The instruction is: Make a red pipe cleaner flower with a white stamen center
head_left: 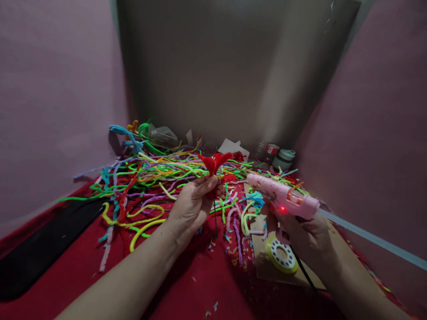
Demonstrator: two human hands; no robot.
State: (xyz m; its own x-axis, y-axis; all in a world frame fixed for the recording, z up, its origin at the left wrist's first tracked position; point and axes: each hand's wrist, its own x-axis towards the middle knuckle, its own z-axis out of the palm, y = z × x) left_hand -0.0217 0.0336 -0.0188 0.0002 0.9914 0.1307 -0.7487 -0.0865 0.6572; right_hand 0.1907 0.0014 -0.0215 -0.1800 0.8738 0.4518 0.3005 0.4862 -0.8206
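Pinched between the thumb and fingers of my left hand [195, 198] is a red pipe cleaner flower [213, 163], its petals spread upward. A thin dark stem [215, 220] hangs below the fingers. My right hand [308, 235] is wrapped round the handle of a pink hot glue gun [282, 194], whose nozzle points left toward the flower but stays apart from it. A red light glows on the gun, and a long whitish glue stick [373, 238] sticks out of its back. Another red fuzzy piece [228, 178] shows just right of my left fingers.
Many coloured pipe cleaners [160, 171] lie heaped across the red cloth [200, 284]. A cardboard sheet [267, 266] bears a yellow-and-white ring [282, 254]. A long black object [50, 244] lies at left; a jar [284, 159] stands by the back wall.
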